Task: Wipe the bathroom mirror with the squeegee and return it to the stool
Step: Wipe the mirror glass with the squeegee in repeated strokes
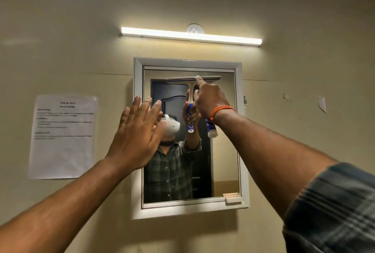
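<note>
The white-framed bathroom mirror [242, 131] hangs on a beige wall. My right hand [209, 98] grips the blue-and-white handle of the squeegee [212, 130], with the index finger stretched up to the head. The grey blade [182, 78] lies level against the glass near the mirror's top edge. My left hand [138, 133] is raised with straight, spread fingers over the mirror's left frame; whether it touches the frame or glass is unclear. The stool is out of view.
A lit tube light [190, 36] is mounted above the mirror. A printed paper sheet [63, 137] is taped to the wall at the left. A small white latch [232, 198] sits at the mirror's lower right corner. The glass reflects a person and a dark door.
</note>
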